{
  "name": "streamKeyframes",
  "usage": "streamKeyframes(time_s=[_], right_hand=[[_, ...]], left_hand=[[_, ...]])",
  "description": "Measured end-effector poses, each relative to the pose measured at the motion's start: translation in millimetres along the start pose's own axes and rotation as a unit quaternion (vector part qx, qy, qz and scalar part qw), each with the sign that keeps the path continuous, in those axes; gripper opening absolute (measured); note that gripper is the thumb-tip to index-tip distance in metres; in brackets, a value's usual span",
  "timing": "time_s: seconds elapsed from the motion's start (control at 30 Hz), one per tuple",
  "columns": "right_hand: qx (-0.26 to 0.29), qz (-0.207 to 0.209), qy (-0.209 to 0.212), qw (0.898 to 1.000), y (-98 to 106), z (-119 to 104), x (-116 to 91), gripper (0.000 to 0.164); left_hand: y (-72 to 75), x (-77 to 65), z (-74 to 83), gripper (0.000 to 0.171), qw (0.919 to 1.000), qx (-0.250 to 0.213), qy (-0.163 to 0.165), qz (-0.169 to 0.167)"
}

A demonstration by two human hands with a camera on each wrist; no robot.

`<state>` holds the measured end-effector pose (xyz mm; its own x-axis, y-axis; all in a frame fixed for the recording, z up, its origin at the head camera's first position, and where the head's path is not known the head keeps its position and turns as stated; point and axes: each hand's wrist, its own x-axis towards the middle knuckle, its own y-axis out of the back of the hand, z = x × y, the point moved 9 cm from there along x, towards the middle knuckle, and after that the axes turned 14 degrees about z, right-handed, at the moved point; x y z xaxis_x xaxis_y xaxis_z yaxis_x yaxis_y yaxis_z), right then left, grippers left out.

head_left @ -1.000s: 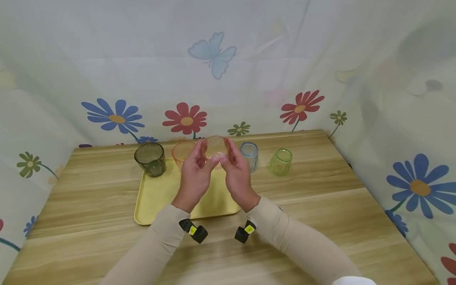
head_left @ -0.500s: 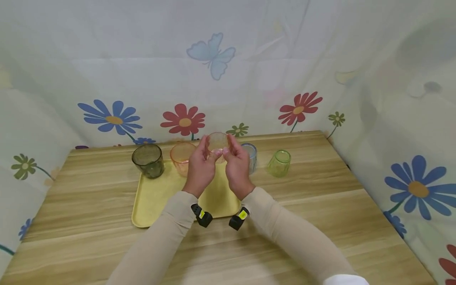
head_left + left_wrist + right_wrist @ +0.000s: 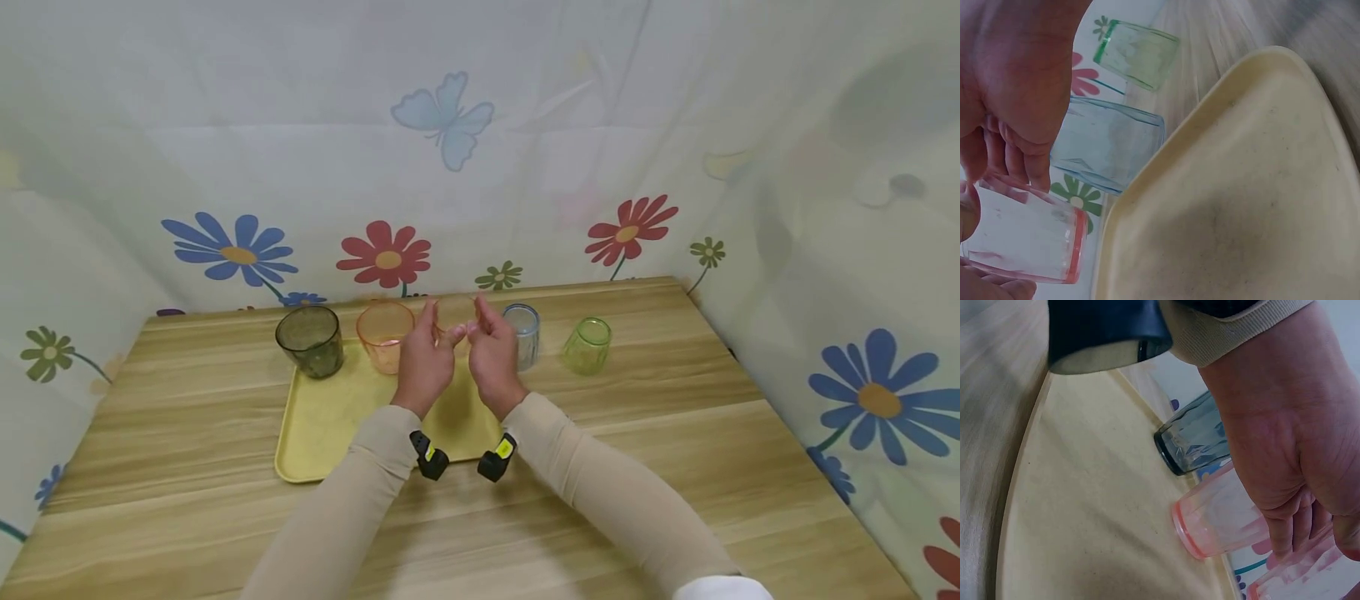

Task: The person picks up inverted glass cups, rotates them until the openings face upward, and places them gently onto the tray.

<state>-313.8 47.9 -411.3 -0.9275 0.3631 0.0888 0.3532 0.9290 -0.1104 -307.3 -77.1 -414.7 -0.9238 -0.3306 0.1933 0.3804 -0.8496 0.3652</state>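
Observation:
Both hands hold a clear pinkish drinking glass [image 3: 453, 312] over the back of the yellow tray [image 3: 330, 425]. My left hand [image 3: 426, 358] grips its left side and my right hand [image 3: 493, 358] its right, thumbs on the near side. Fingers hide much of the glass in the head view. The left wrist view shows its red-tinted end [image 3: 1075, 247] pointing down beside the tray's rim. Just left of the hands, an orange-pink glass [image 3: 385, 337] stands at the tray's back. A dark grey glass [image 3: 309, 342] stands further left, at the tray's corner.
Right of the hands, a blue glass [image 3: 522, 337] stands by the tray's back right, narrow end up. Beyond it on the wooden table [image 3: 660, 433] is a green glass [image 3: 588, 346], also narrow end up. A flowered curtain [image 3: 525, 167] hangs behind the table.
The held glass went slightly up and right, then came down a little with both hands around it. The other glasses and the tray have stayed in place.

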Motion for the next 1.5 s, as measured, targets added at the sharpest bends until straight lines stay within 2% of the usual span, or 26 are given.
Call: streamKeyframes(time_s=[0.4, 0.67, 0.93, 1.2, 1.3, 1.5], right_hand=[[-0.071, 0.005, 0.000, 0.997, 0.9, 17.7, 3.2, 0.049], [-0.091, 0.003, 0.000, 0.996, -2.3, 25.2, 3.5, 0.049], [-0.113, -0.005, 0.011, 0.994, -3.3, 29.5, 3.3, 0.048], [-0.128, -0.013, 0.039, 0.991, -3.8, 31.8, 6.5, 0.046], [-0.152, -0.027, 0.062, 0.986, -4.3, 32.4, 6.5, 0.047], [-0.228, -0.065, 0.134, 0.962, -5.8, 29.6, 3.2, 0.048]], left_hand=[[-8.3, -0.3, -10.8, 0.070, 0.9997, 0.017, -0.006, 0.013], [-10.6, -2.5, -20.4, 0.062, 0.9995, 0.014, -0.006, 0.027], [-13.6, -0.6, -30.0, 0.067, 0.9995, 0.020, 0.012, 0.020], [-14.4, 0.1, -28.0, 0.071, 0.9996, 0.026, 0.013, 0.005], [-14.7, 0.5, -27.2, 0.073, 0.9993, 0.035, 0.010, -0.008], [-10.8, 2.4, -21.8, 0.074, 0.9974, 0.067, -0.017, -0.021]])
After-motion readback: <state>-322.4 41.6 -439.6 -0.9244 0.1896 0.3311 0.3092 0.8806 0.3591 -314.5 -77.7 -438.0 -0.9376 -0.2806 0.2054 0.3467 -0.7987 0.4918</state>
